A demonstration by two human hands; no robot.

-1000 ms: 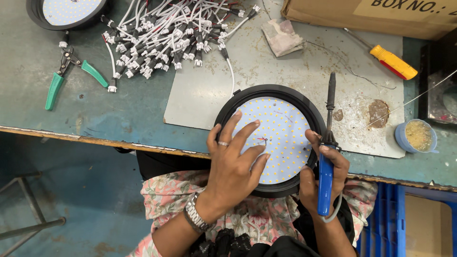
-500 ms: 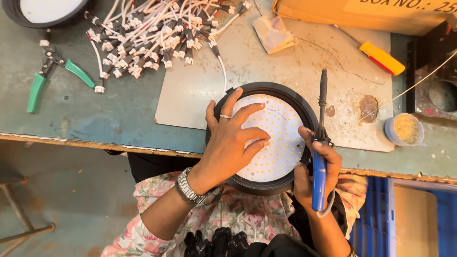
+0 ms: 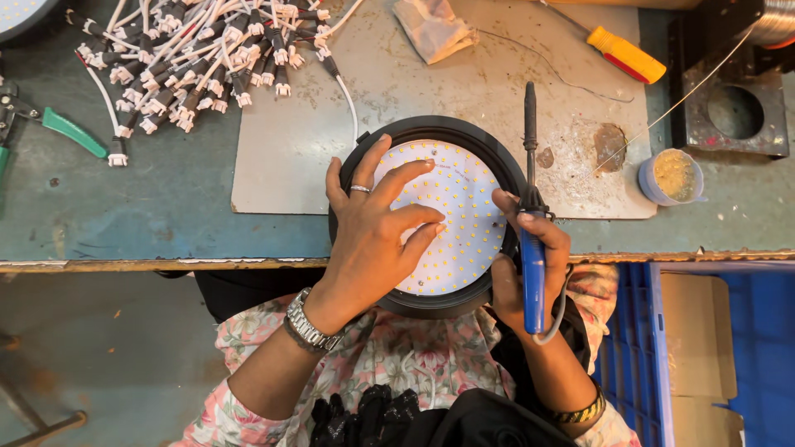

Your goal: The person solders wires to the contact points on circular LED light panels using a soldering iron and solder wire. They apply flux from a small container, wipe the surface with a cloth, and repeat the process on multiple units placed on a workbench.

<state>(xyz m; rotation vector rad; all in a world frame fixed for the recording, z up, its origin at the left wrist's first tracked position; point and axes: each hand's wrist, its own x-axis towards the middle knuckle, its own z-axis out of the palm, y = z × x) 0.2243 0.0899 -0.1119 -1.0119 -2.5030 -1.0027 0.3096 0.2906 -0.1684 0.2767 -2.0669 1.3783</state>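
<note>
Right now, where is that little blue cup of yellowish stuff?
In the head view, the blue cup sits at the right of the bench, beside the grey mat, right of the soldering iron.

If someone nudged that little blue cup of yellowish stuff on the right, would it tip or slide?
The small blue cup looks squat and wide-mouthed, so it would probably slide rather than tip. It seems light, and its open top would likely spill the grainy filling if knocked hard.

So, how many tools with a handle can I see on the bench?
3: blue-handled soldering iron in the right hand, yellow-and-red-handled screwdriver top right, green-handled pliers far left, partly cropped.
</note>
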